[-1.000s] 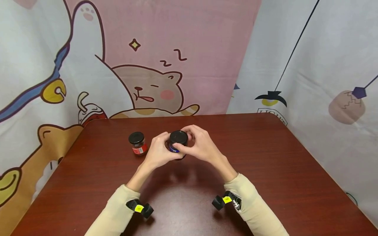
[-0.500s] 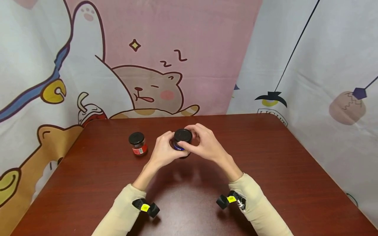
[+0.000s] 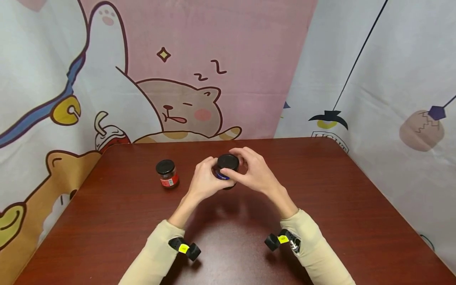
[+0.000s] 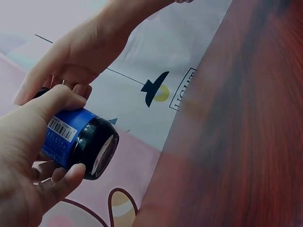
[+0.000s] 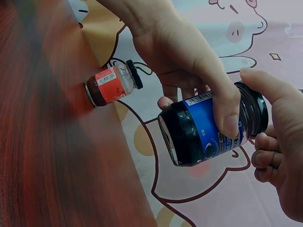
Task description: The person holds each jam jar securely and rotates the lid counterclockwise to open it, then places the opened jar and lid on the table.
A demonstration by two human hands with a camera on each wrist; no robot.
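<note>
A glass jar [image 5: 203, 130] with a blue label and dark contents is held between both hands, raised over the table and tilted in the wrist views. My left hand [image 3: 206, 181] grips its body, the thumb lying across the blue label in the right wrist view. Around the black lid [image 3: 228, 161] curl the thumb and fingers of my right hand [image 3: 255, 172]. The lid sits on the jar's mouth. In the left wrist view, the jar's base [image 4: 105, 153] faces the camera, while the left hand covers much of the label.
A second jar [image 3: 169, 176], with a red label and black lid, stands upright on the dark red wooden table [image 3: 313, 190] to the left of the hands. Behind the table hangs a printed cartoon cloth [image 3: 256, 79]. Each sleeve bears a strapped wrist camera [image 3: 187, 249].
Both hands have shifted to the right and slightly away with the blue-labelled jar, keeping their hold on it. The red-labelled jar has stayed in place.
</note>
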